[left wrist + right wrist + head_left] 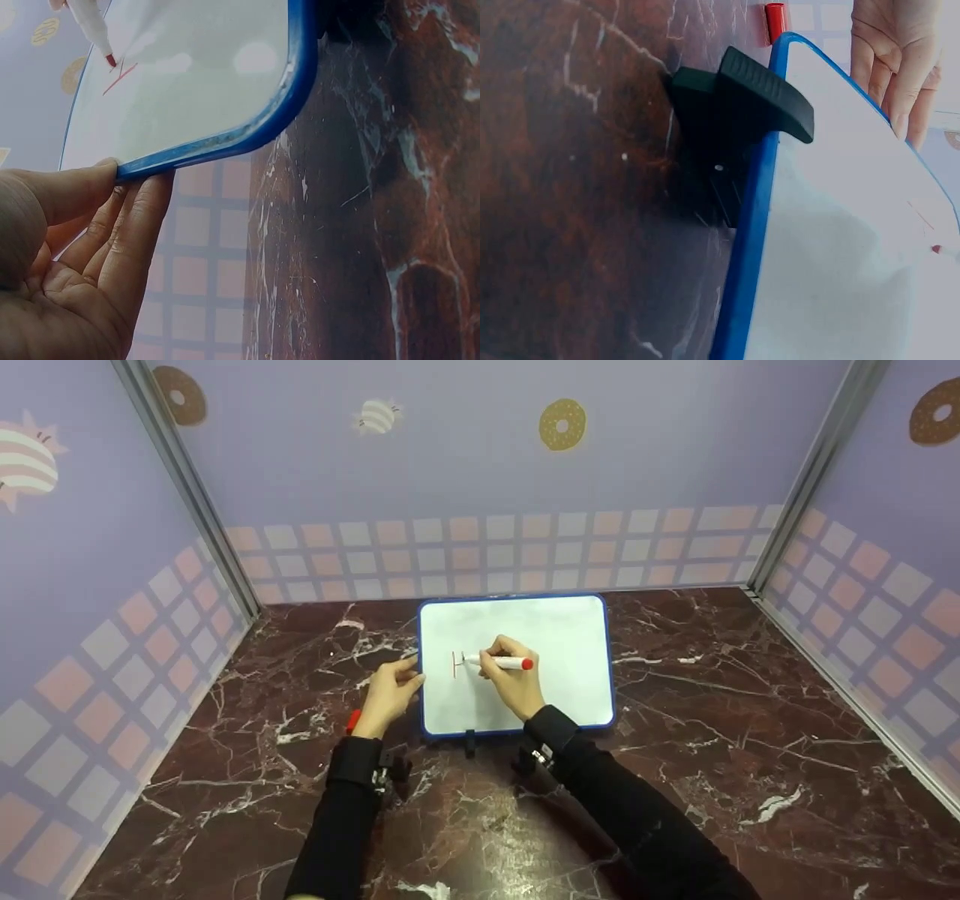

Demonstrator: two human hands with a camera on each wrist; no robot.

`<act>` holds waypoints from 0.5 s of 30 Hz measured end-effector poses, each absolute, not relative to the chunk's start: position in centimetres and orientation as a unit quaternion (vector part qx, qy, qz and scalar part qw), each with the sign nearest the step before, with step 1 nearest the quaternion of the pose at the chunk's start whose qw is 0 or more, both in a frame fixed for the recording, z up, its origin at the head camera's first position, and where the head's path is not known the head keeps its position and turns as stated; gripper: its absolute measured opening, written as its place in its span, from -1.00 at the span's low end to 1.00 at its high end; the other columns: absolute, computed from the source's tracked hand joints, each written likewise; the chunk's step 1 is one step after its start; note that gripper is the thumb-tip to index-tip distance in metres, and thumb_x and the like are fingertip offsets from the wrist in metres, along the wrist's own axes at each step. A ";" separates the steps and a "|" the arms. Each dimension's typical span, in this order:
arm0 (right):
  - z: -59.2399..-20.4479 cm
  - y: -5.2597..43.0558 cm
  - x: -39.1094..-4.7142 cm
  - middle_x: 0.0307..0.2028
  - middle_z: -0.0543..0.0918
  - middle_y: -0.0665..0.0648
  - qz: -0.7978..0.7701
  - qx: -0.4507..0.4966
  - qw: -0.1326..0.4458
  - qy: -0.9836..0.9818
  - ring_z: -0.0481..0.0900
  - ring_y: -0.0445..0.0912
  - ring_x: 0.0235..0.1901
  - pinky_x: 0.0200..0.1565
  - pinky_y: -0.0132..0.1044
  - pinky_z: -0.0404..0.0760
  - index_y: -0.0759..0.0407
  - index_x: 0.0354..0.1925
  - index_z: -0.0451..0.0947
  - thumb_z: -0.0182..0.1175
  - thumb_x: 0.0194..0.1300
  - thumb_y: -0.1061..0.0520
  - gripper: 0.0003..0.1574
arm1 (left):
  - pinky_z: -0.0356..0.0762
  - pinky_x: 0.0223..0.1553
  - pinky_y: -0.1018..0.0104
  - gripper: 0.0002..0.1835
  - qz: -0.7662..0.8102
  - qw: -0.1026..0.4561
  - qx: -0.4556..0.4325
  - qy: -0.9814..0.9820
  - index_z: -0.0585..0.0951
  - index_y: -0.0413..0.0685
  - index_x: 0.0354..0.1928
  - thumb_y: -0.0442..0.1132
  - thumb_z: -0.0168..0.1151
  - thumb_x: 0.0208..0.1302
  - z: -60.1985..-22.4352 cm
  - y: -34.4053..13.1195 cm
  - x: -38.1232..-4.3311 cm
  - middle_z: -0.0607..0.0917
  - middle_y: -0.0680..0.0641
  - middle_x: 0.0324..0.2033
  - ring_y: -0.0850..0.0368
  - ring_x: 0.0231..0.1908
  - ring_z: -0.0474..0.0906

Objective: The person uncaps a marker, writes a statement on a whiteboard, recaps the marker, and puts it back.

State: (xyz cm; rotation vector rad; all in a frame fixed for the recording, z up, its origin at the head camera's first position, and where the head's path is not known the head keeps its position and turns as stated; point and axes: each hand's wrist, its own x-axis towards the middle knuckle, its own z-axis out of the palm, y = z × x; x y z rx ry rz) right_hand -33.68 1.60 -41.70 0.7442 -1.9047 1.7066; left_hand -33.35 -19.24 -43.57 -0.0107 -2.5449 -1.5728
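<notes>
A small whiteboard (570,667) with a blue frame stands tilted back on the table. My left hand (390,690) pinches its left edge, thumb at the front and fingers behind, as the left wrist view shows. My right hand (517,679) holds a white marker (512,662) with a red end. The marker's red tip (111,60) is at the board's surface, by thin red lines (454,666) on the left half. A black clip-like holder (757,94) grips the board's bottom edge; only part of it shows in the head view.
A red marker cap (777,24) stands on the dark marbled table (712,780), partly hidden behind my left wrist in the head view. Patterned lilac walls (480,472) enclose the table at the back and both sides. Black devices are strapped to both wrists.
</notes>
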 end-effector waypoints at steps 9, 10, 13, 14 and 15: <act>-41.9 2.1 -33.4 -0.59 0.58 0.57 0.628 0.264 0.189 -0.707 0.60 0.16 -0.66 -0.57 -0.54 0.50 0.57 -0.58 0.36 0.10 0.19 0.54 -0.77 | 0.72 -0.02 -0.01 -0.52 -0.514 0.077 0.006 -0.854 0.45 -0.32 0.32 -0.40 0.17 0.38 -43.3 -19.0 -33.5 0.64 -0.44 0.03 -0.27 0.04 0.64; -41.9 2.1 -33.4 -0.59 0.58 0.56 0.629 0.264 0.185 -0.708 0.59 0.14 -0.66 -0.58 -0.54 0.49 0.58 -0.58 0.35 0.10 0.19 0.54 -0.77 | 0.72 -0.03 0.00 -0.52 -0.514 0.077 0.006 -0.854 0.45 -0.32 0.31 -0.40 0.17 0.38 -43.3 -19.1 -33.5 0.64 -0.45 0.03 -0.27 0.04 0.64; -42.0 2.3 -33.3 -0.59 0.57 0.58 0.640 0.260 0.187 -0.699 0.58 0.17 -0.66 -0.57 -0.54 0.49 0.60 -0.57 0.36 0.09 0.20 0.54 -0.79 | 0.72 -0.02 -0.01 -0.52 -0.515 0.075 0.004 -0.854 0.44 -0.33 0.32 -0.41 0.17 0.38 -43.4 -19.1 -33.5 0.63 -0.46 0.04 -0.28 0.05 0.64; -42.0 2.3 -33.2 -0.60 0.57 0.58 0.643 0.258 0.193 -0.695 0.58 0.20 -0.66 -0.57 -0.53 0.49 0.60 -0.56 0.36 0.09 0.20 0.54 -0.79 | 0.72 -0.02 -0.01 -0.52 -0.515 0.074 0.005 -0.854 0.44 -0.33 0.32 -0.41 0.17 0.38 -43.4 -19.1 -33.4 0.63 -0.46 0.05 -0.28 0.05 0.64; -42.0 2.4 -33.2 -0.60 0.56 0.58 0.648 0.256 0.198 -0.690 0.58 0.22 -0.65 -0.57 -0.53 0.49 0.60 -0.56 0.36 0.08 0.20 0.54 -0.79 | 0.72 -0.02 -0.01 -0.52 -0.516 0.073 0.004 -0.854 0.43 -0.34 0.32 -0.41 0.17 0.38 -43.4 -19.2 -33.4 0.62 -0.46 0.05 -0.28 0.06 0.63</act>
